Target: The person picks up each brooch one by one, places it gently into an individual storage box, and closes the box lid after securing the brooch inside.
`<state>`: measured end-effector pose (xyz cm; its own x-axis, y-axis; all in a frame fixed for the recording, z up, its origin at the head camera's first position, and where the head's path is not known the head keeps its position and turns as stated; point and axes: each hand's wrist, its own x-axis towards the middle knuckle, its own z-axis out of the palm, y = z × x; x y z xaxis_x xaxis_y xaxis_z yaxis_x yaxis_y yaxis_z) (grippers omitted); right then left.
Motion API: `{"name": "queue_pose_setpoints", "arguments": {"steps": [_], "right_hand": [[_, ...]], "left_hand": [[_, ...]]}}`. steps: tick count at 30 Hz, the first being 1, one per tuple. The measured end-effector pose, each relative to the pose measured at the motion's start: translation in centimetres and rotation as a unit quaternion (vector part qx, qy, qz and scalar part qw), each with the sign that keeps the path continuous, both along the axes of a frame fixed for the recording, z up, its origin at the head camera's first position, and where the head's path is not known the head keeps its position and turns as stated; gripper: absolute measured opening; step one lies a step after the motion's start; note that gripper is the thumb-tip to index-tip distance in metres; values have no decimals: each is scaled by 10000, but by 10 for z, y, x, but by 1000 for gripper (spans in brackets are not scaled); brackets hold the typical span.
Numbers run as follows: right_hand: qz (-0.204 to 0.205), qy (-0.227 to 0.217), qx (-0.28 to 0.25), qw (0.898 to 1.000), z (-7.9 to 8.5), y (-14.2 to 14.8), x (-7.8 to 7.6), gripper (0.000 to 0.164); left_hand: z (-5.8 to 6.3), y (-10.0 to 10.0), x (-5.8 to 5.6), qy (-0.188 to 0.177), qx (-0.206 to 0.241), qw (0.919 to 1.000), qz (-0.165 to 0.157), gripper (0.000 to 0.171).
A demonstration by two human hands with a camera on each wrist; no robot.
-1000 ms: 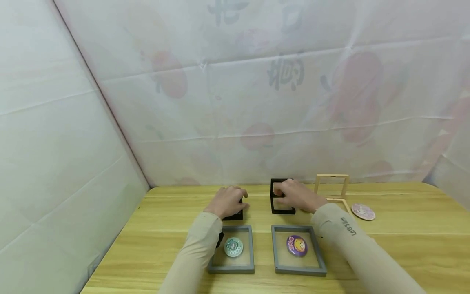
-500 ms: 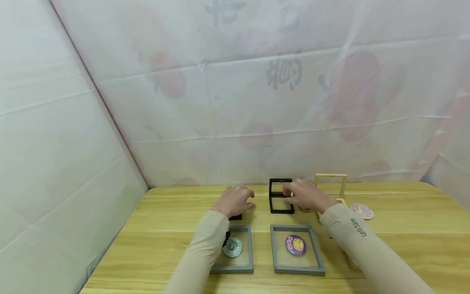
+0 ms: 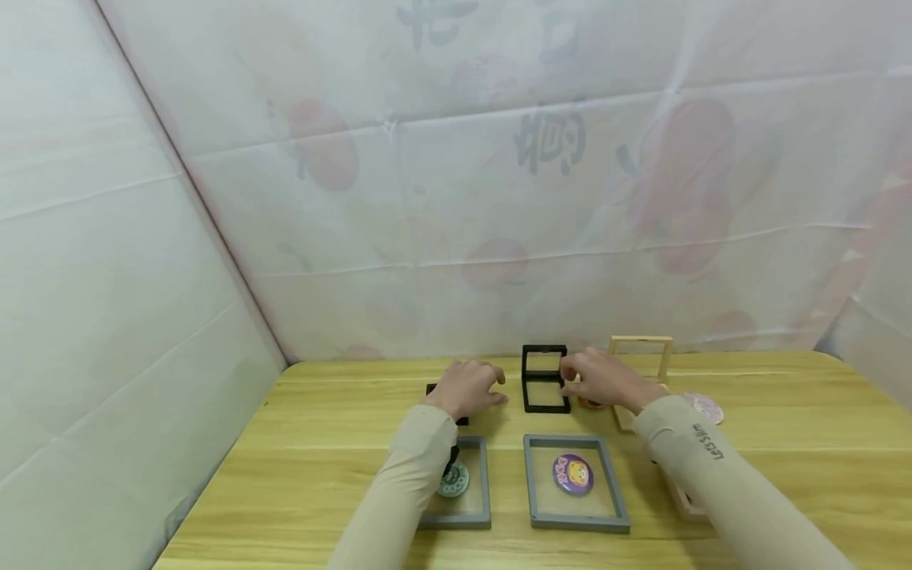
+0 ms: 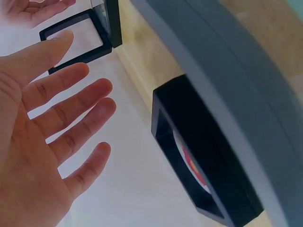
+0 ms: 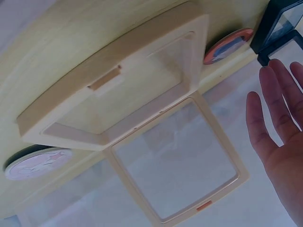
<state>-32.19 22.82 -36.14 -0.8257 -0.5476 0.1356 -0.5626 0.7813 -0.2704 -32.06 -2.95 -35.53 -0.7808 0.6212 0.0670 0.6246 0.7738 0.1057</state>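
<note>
My left hand (image 3: 469, 388) hovers with relaxed, spread fingers above a small black frame (image 3: 463, 421), which it partly covers. In the left wrist view this black frame (image 4: 213, 142) has a red-and-white round badge (image 4: 191, 163) inside. My right hand (image 3: 602, 378), fingers loosely bent and holding nothing, is beside the right edge of an opened black frame (image 3: 545, 375) with its lid raised. Below the right hand lies a round badge with an orange-red rim (image 5: 229, 46). An opened beige frame (image 5: 61, 118) with its lid up stands near the right wrist.
Two grey frames lie nearer: the left one (image 3: 486, 491) bears a teal badge (image 3: 454, 480), the right one (image 3: 613, 483) a purple badge (image 3: 573, 474). A pink badge (image 3: 704, 408) lies at right. Another beige frame (image 3: 687, 503) is partly under the right forearm. A white cloth wall (image 3: 399, 237) rises behind.
Both hands have drifted right. The left hand has uncovered the left corner of its black frame; the right has drawn away from the opened black frame, revealing more of it.
</note>
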Motion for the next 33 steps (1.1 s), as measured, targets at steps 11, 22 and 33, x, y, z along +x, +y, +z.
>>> {"name": "queue_pose_setpoints", "arguments": {"steps": [11,22,33], "right_hand": [[-65,-106,166,9998,-2,5,-1,6],[-90,-217,232,9995,-8,10,2,9],[-172,-301,307,9989,-14,14,2,15]], "left_hand": [[1,2,1,-71,-40,10000,33,32],[-7,8,-2,-172,-112,9998,64,33],[-15,22,0,-444,-191,9988,-10,39]]}}
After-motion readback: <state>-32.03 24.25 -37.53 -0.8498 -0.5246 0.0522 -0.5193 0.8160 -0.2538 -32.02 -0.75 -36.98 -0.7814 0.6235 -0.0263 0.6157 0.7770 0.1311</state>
